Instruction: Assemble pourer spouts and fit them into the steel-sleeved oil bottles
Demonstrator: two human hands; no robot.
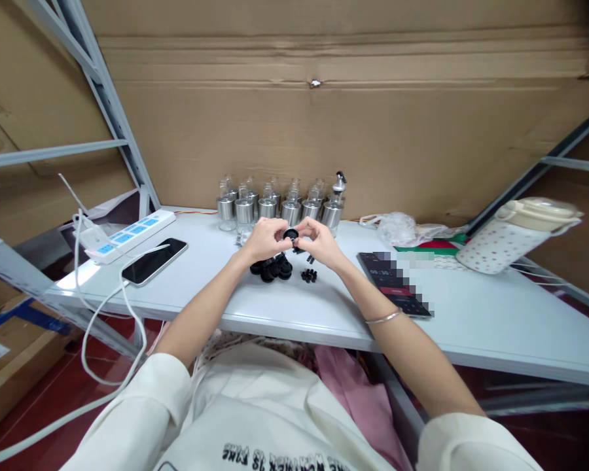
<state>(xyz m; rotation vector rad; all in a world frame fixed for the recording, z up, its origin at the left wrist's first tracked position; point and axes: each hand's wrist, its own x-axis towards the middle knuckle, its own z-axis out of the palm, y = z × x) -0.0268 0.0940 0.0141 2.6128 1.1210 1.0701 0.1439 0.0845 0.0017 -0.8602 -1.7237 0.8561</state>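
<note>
Over the white table [275, 307], my left hand [264, 239] and my right hand [320, 242] meet, both pinching one small round black cap [290, 234] between the fingertips. Just below my hands lies a heap of black caps [273, 268], and a few smaller black plugs [309, 275] lie to its right. Behind my hands stands a row of several glass bottles with metal sleeves [279, 208]; the rightmost bottle [334, 204] carries a black pour spout.
A phone [153, 261] on a white cable and a white power strip [130, 236] lie at left. A second dark phone [395, 284] lies at right, beside a plastic bag [402, 227] and a dotted cream jug [510, 237]. Cardboard walls the back; metal shelf struts flank both sides.
</note>
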